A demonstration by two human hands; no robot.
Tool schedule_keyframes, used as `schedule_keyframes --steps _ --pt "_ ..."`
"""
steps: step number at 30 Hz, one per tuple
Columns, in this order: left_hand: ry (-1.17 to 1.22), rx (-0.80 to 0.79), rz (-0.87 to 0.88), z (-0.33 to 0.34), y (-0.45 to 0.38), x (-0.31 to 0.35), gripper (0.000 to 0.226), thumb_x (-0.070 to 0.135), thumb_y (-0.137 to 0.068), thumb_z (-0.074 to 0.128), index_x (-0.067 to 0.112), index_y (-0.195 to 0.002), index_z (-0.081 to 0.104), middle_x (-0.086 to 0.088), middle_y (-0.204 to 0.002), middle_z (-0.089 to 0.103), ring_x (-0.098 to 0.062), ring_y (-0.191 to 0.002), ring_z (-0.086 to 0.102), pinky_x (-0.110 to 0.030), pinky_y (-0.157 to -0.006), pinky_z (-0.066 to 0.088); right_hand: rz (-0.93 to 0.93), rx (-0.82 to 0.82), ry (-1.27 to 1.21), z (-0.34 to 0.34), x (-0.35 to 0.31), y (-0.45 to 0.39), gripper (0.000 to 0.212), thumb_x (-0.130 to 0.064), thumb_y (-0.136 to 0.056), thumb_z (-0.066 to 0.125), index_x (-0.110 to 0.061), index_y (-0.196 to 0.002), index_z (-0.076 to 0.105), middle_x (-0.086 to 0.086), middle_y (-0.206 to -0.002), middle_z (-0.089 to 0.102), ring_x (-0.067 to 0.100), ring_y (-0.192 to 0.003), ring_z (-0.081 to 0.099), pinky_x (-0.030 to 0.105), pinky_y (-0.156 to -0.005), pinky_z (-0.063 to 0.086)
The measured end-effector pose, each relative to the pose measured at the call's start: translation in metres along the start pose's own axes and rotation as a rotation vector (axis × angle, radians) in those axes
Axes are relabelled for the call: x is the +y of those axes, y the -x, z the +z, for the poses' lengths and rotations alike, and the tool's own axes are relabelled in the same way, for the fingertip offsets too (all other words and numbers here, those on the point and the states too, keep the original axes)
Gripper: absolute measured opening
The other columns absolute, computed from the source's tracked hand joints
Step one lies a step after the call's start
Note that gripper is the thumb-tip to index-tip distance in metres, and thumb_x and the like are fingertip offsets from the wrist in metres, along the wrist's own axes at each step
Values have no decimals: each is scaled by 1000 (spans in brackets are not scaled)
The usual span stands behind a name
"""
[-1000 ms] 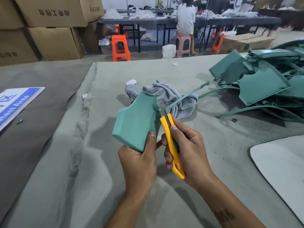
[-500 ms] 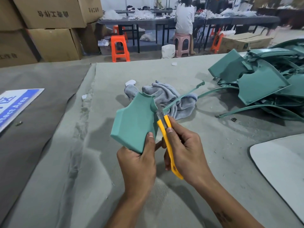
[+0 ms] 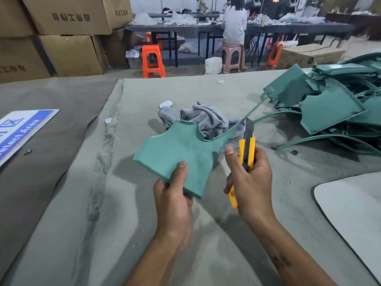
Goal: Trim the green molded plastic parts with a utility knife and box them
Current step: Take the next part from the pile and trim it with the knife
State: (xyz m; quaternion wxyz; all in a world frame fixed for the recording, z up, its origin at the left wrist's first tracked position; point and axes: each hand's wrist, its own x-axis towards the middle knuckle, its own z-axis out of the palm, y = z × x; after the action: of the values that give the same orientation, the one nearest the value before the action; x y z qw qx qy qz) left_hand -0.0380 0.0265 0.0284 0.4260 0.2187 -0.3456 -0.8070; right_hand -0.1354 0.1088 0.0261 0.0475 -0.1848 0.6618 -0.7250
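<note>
My left hand [image 3: 175, 195] grips the near corner of a green molded plastic part [image 3: 179, 153], held flat above the cloth-covered table [image 3: 144, 234]. A thin green strip [image 3: 247, 116] runs from the part's far right corner up toward the heap. My right hand [image 3: 249, 182] holds a yellow utility knife [image 3: 247, 153] upright just right of the part, its blade out and standing beside the strip. A heap of green parts and trimmed strips [image 3: 334, 108] lies at the right.
A crumpled grey cloth [image 3: 206, 118] lies just behind the held part. A pale curved panel [image 3: 350, 207] sits at the near right, a blue and white sign [image 3: 18, 129] at the left. Cardboard boxes [image 3: 70, 36], orange stools and a seated person are beyond the table.
The knife has come off the part's right edge and moved right and up. My left hand has tilted the part flatter and turned it leftward; the thin strip now stretches up from its corner.
</note>
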Motion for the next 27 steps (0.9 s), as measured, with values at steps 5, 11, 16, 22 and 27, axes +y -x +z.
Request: schedule_keyframes --steps 5,11,16,22,27 --pt "-29 -291 -241 -2 9 0 58 22 -72 73 11 -128 65 -16 -130 68 -35 -121 65 -51 -97 52 56 0 -294 0 1 -12 24 -18 -85 84 -18 -100 66 4 -88 75 22 -79 73 43 -73 64" --pt "100 -499 -445 -17 -8 30 56 35 -75 74 6 -122 73 -22 -132 66 -37 -115 68 -52 -87 59 48 -161 -342 -38 -1 -37 40 -18 -73 89 -26 -110 75 15 -108 77 31 -92 75 47 -84 64" --pt "-216 -469 -390 -18 -10 19 28 2 -84 72 13 -109 78 -16 -117 75 -31 -101 75 -36 -75 62 -146 -267 25 -41 8 -39 29 -31 -86 81 -28 -113 72 -2 -88 74 11 -76 69 21 -71 56" --pt "-530 -161 40 -17 -11 -2 36 2 -96 63 35 -99 76 4 -103 79 -21 -97 75 -43 -87 60 -491 88 473 -39 -2 -26 31 -34 -105 56 -13 -124 70 -8 -79 59 21 -54 60 29 -53 50" --pt "-593 -172 187 -15 -11 -3 28 15 -91 60 37 -103 72 4 -100 79 -20 -93 75 -37 -81 60 -168 -386 112 -6 -10 4 30 -26 -107 58 -35 -134 69 0 -79 68 26 -34 54 28 -37 44"
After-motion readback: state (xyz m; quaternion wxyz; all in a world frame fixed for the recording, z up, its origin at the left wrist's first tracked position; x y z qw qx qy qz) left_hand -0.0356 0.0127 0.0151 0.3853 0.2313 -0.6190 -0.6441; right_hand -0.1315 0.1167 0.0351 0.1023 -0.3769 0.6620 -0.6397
